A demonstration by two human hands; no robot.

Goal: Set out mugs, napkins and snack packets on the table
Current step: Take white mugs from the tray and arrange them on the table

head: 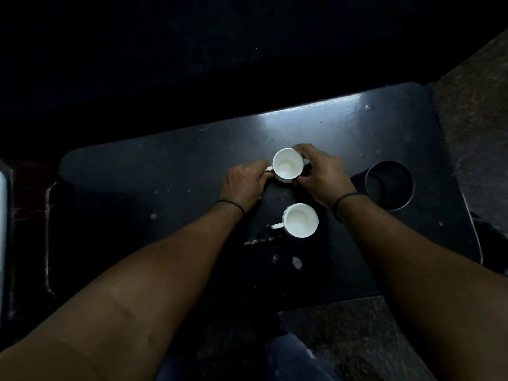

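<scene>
Two white mugs stand on a dark table (165,171) seen from above in dim light. Both my hands grip the far mug (287,164). My left hand (244,182) pinches its handle on the left side. My right hand (319,171) wraps around its right wall. The near mug (301,220) stands free between my wrists, its handle pointing left. Both mugs look empty inside. A dark flat sheet (270,213), perhaps a napkin, lies under and beside the mugs. No snack packets are in sight.
A round cup-holder hole (389,185) is cut into the table at the right. Small pale specks and crumbs (297,262) dot the table top. Speckled floor (472,127) shows to the right and below. A pale object (2,229) is at the left edge.
</scene>
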